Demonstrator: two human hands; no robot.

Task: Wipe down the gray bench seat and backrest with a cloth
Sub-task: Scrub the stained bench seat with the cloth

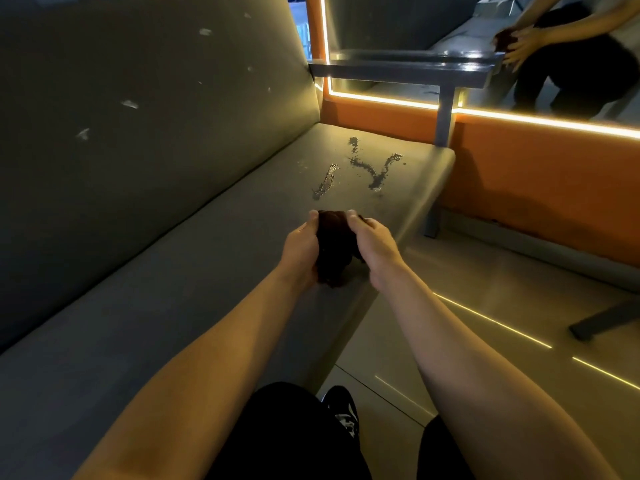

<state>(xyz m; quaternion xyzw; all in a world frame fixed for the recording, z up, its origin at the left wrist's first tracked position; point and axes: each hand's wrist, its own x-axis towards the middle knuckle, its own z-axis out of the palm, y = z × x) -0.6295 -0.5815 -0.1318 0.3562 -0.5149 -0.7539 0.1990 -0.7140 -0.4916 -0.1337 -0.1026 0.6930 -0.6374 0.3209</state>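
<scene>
Count's easy: one cloth [334,247], two hands. The cloth is a dark wad at mid-frame, squeezed between your left hand [300,247] and right hand [375,247], and both have their fingers curled round it. You're reaching straight out, hands side by side, low over the seat [173,306] (can't tell if the cloth actually touches it). Three wet streaks [374,168] sit just above the cloth in frame. Six or so pale smudges [130,104] dot the backrest [156,168], upper left.
</scene>
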